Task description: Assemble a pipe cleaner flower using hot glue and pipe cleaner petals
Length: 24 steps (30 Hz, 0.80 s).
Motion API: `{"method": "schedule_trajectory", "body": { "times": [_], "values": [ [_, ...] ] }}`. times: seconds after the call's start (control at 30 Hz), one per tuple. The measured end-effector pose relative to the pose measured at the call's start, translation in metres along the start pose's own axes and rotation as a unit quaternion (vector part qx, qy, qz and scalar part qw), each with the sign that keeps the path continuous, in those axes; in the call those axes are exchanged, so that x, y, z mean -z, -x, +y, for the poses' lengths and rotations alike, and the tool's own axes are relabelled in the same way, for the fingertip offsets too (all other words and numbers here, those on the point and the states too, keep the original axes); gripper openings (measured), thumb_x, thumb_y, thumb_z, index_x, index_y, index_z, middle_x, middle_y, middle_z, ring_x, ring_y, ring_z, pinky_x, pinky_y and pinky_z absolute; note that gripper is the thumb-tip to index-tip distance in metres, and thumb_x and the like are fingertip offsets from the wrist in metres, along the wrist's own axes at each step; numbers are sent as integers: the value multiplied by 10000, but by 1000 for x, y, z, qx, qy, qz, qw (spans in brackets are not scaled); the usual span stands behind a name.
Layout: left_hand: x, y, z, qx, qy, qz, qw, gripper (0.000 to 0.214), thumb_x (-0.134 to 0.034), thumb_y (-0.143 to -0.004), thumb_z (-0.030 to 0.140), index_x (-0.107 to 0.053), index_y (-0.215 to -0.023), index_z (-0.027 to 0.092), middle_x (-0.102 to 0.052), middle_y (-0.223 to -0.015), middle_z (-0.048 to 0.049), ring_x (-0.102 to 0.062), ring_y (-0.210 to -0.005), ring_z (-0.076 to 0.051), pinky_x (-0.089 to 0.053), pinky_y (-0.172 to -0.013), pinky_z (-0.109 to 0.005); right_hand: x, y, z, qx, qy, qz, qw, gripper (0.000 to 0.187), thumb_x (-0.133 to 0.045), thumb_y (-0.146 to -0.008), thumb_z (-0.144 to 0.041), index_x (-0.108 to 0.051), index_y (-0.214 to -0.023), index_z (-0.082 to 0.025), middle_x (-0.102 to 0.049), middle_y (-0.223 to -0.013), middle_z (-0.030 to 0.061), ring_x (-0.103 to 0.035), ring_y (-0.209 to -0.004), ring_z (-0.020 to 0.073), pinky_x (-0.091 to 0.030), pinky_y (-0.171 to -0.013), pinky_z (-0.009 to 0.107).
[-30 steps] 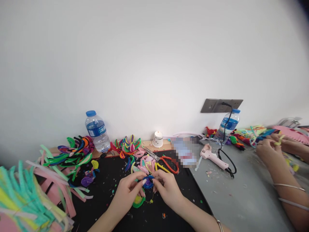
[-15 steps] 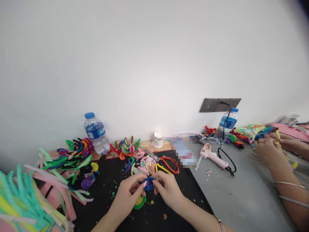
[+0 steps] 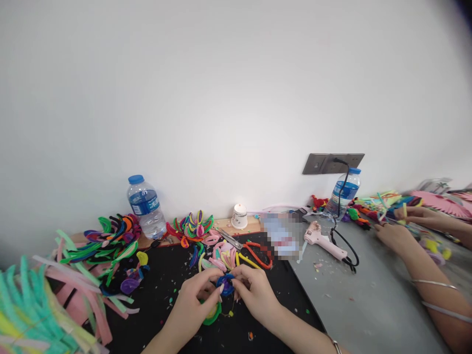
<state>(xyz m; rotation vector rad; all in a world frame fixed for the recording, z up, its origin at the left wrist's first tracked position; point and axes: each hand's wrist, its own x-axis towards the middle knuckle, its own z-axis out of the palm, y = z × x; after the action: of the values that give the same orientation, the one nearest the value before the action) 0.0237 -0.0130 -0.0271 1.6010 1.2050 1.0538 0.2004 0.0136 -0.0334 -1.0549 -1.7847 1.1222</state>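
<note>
My left hand (image 3: 193, 300) and my right hand (image 3: 254, 292) meet over a black mat (image 3: 258, 324) and together pinch a small blue and purple pipe-cleaner coil (image 3: 225, 283) between their fingertips. A green and yellow looped piece (image 3: 213, 313) lies on the mat just under my left hand. Pink, yellow and green pipe-cleaner loops (image 3: 223, 255) lie right behind the coil. Scissors with orange handles (image 3: 254, 251) rest a little further back on the right.
Piles of coloured pipe-cleaner shapes (image 3: 110, 238) and cut strips (image 3: 44, 295) fill the left. Water bottles (image 3: 144, 205) (image 3: 342, 192) stand by the wall. A pink glue gun (image 3: 324, 241) is plugged into a socket (image 3: 332, 163). Another person's hands (image 3: 396, 233) work at the right.
My hands stay together on the blue coil, fingers shifting slightly. The other person's hands at the right have moved lower and leftward. The view has tipped a little.
</note>
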Motion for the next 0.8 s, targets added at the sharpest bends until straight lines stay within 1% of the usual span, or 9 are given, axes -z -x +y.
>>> {"method": "schedule_trajectory", "body": {
  "times": [0.23, 0.37, 0.47, 0.6, 0.8],
  "values": [
    [0, -1, -2, 9, 90, -7, 996, 120, -589, -833, 232, -669, -918, 203, -708, -802, -28, -687, -681, -190, -575, -658, -285, 0, 0, -4, 5, 1, 0, 1000, 96, -533, -810, -143, -622, -809, -180, -557, -532, -33, -554, -460, 127, -436, -499, 226],
    [0, -2, -4, 22, 128, 16, 991, 118, -623, -805, 243, -665, -909, 205, -727, -835, -36, -694, -707, -202, -579, -664, -297, 0, 0, -4, 1, -25, -6, 1000, 97, -534, -815, -165, -615, -866, -180, -563, -568, -31, -562, -478, 124, -451, -507, 227],
    [0, -2, -2, 32, 139, 35, 989, 117, -649, -782, 247, -658, -889, 201, -723, -806, -27, -689, -671, -188, -574, -650, -285, -1, 0, -2, -6, -36, -13, 999, 83, -550, -817, -196, -605, -878, -181, -573, -595, -25, -566, -491, 122, -458, -505, 225],
    [1, -3, 1, 41, 150, 42, 987, 134, -662, -770, 271, -650, -877, 193, -705, -765, -18, -684, -645, -179, -567, -626, -272, -3, 0, 1, -19, -29, -26, 999, 70, -552, -832, -238, -585, -808, -182, -577, -581, -23, -564, -483, 122, -461, -499, 225],
    [0, -2, 2, 53, 161, 26, 985, 137, -654, -782, 285, -651, -884, 194, -703, -741, -15, -686, -646, -185, -568, -643, -291, -3, 2, 0, -16, -23, -26, 999, 178, -507, -867, -271, -536, -712, -189, -580, -568, -19, -546, -463, 119, -448, -488, 227]
  ]
}}
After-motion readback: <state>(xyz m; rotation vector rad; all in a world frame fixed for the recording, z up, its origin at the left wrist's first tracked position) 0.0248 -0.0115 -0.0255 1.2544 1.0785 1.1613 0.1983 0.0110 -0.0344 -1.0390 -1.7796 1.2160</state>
